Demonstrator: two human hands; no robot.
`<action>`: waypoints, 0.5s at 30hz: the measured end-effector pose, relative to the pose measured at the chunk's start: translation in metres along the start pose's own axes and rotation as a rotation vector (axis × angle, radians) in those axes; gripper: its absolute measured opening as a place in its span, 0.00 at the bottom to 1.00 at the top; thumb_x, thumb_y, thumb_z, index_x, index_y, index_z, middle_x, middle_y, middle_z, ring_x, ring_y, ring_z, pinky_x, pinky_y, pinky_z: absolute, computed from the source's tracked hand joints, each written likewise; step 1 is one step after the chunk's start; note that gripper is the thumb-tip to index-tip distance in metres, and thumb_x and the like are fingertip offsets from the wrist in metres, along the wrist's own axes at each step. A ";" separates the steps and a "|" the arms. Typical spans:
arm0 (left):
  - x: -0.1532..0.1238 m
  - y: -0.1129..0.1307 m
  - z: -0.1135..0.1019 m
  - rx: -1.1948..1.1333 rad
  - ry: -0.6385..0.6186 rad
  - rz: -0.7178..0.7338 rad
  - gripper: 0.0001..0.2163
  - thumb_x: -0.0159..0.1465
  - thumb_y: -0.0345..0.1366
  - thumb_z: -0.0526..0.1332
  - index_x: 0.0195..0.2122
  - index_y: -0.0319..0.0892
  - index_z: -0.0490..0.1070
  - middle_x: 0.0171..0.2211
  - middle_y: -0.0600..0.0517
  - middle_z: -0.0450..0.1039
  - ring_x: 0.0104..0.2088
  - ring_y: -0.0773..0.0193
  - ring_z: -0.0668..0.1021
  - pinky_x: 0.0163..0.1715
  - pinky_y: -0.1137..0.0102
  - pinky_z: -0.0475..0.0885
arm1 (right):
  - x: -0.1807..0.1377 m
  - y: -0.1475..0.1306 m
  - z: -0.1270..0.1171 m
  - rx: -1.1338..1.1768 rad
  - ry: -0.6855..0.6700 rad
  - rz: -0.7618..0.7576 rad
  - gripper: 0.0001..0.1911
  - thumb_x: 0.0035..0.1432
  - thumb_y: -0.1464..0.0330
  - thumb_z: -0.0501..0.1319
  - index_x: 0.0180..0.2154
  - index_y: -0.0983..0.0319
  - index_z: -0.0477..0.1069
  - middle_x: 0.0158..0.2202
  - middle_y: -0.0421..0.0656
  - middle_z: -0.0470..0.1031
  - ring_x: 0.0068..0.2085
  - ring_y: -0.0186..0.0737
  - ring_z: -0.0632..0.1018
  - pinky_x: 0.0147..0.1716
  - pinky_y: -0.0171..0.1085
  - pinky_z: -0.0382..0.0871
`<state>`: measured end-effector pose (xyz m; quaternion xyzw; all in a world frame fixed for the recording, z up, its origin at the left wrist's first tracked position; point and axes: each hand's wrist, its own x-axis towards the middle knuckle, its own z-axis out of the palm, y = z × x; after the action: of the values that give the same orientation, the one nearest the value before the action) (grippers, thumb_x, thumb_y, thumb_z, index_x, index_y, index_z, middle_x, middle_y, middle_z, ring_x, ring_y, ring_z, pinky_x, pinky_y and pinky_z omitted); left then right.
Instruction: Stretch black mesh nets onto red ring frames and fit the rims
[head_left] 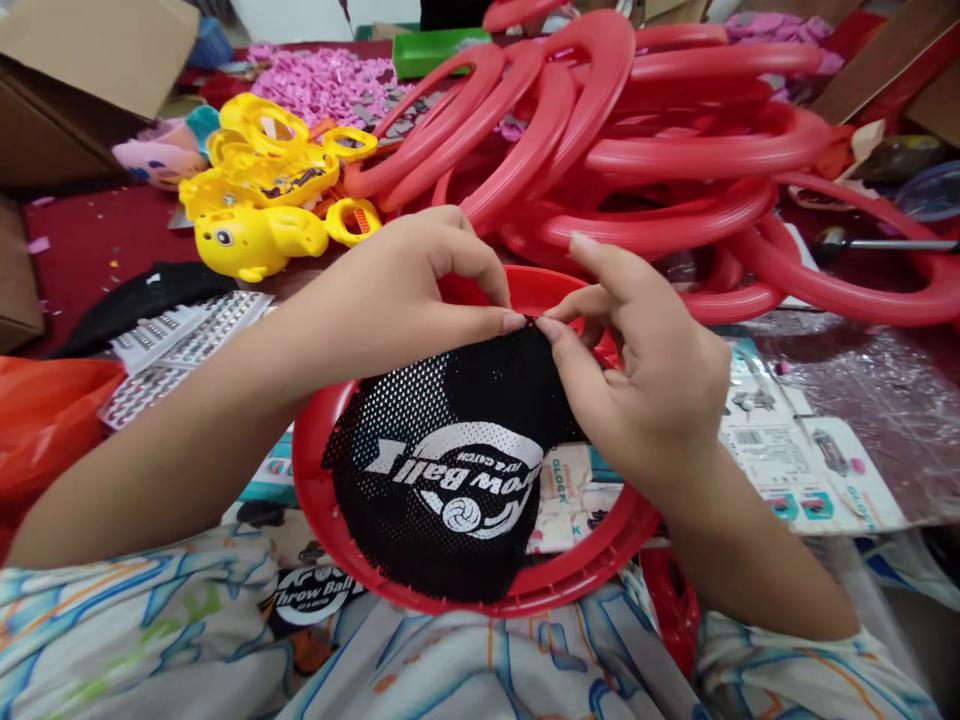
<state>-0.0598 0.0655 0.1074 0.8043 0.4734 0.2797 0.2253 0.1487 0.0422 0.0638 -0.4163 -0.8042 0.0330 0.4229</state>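
Observation:
A red plastic hoop (319, 470) lies in front of me, partly resting on my lap. A black mesh net (442, 470) printed with "Throw Ball" in white is draped inside it. My left hand (405, 290) pinches the net's upper edge at the far rim of the hoop. My right hand (645, 370) pinches the same edge right beside it, thumb and fingertip pressed together. Both sets of fingertips meet at the rim. Another printed black net (315, 595) lies on my lap under the hoop.
A big pile of red hoops (660, 140) fills the table behind. Yellow plastic toys (259, 200) sit at the left, pink pieces (322, 80) behind them. A cardboard box (82, 80) stands far left. Printed cards (795, 450) lie at the right, an orange bag (45, 420) at the left.

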 end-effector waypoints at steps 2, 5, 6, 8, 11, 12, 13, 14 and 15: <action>-0.001 0.000 0.002 0.023 0.025 0.001 0.07 0.62 0.38 0.68 0.30 0.42 0.81 0.33 0.50 0.71 0.35 0.61 0.74 0.44 0.61 0.72 | 0.001 0.001 0.001 -0.013 0.026 -0.026 0.22 0.68 0.72 0.63 0.62 0.60 0.69 0.41 0.40 0.84 0.42 0.38 0.84 0.51 0.39 0.80; -0.003 0.000 0.005 0.057 0.063 0.014 0.06 0.63 0.37 0.68 0.30 0.42 0.80 0.31 0.51 0.69 0.34 0.61 0.74 0.40 0.62 0.72 | 0.002 0.003 0.004 -0.004 0.058 -0.073 0.22 0.67 0.74 0.63 0.61 0.60 0.69 0.39 0.39 0.83 0.40 0.38 0.83 0.50 0.39 0.79; -0.003 0.000 0.006 0.063 0.076 0.020 0.07 0.63 0.37 0.68 0.30 0.42 0.80 0.31 0.51 0.69 0.34 0.61 0.74 0.39 0.63 0.71 | 0.003 0.003 0.005 0.001 0.061 -0.078 0.22 0.67 0.74 0.62 0.61 0.60 0.69 0.39 0.39 0.83 0.40 0.38 0.83 0.49 0.40 0.79; -0.004 -0.001 0.008 0.065 0.093 0.034 0.07 0.63 0.37 0.68 0.29 0.42 0.80 0.29 0.52 0.69 0.33 0.62 0.74 0.37 0.64 0.71 | 0.003 0.004 0.006 0.001 0.059 -0.073 0.22 0.67 0.74 0.61 0.61 0.61 0.69 0.39 0.41 0.83 0.40 0.39 0.83 0.49 0.41 0.79; -0.004 -0.003 0.011 0.086 0.092 0.029 0.08 0.64 0.37 0.67 0.29 0.42 0.79 0.29 0.51 0.70 0.33 0.61 0.74 0.37 0.64 0.71 | 0.003 0.006 0.010 -0.017 0.053 -0.050 0.22 0.67 0.73 0.62 0.61 0.63 0.70 0.39 0.43 0.83 0.40 0.40 0.83 0.48 0.42 0.79; -0.004 -0.003 0.012 0.095 0.098 0.029 0.08 0.64 0.37 0.67 0.29 0.42 0.79 0.30 0.51 0.70 0.33 0.61 0.74 0.37 0.64 0.71 | 0.003 0.008 0.011 -0.022 0.053 -0.044 0.21 0.67 0.73 0.61 0.60 0.63 0.70 0.39 0.43 0.83 0.40 0.41 0.83 0.48 0.42 0.79; -0.003 -0.004 0.013 0.102 0.107 0.030 0.08 0.64 0.37 0.66 0.29 0.41 0.79 0.30 0.51 0.71 0.34 0.61 0.74 0.37 0.64 0.71 | 0.003 0.009 0.012 -0.026 0.052 -0.039 0.21 0.67 0.73 0.60 0.60 0.62 0.70 0.39 0.42 0.83 0.40 0.41 0.83 0.47 0.42 0.78; -0.003 -0.004 0.014 0.107 0.117 0.033 0.08 0.63 0.37 0.66 0.28 0.41 0.78 0.31 0.51 0.71 0.34 0.61 0.75 0.37 0.63 0.71 | 0.004 0.010 0.013 -0.028 0.048 -0.038 0.20 0.67 0.73 0.59 0.60 0.61 0.70 0.39 0.42 0.83 0.40 0.41 0.83 0.46 0.42 0.78; -0.003 -0.006 0.014 0.107 0.123 0.036 0.08 0.63 0.37 0.66 0.28 0.42 0.78 0.31 0.50 0.71 0.34 0.61 0.75 0.37 0.63 0.71 | 0.004 0.011 0.013 -0.033 0.038 -0.047 0.20 0.68 0.73 0.59 0.60 0.62 0.70 0.39 0.42 0.83 0.40 0.41 0.83 0.46 0.42 0.78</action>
<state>-0.0550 0.0641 0.0926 0.8048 0.4863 0.3067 0.1473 0.1452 0.0558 0.0539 -0.4048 -0.8060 0.0019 0.4318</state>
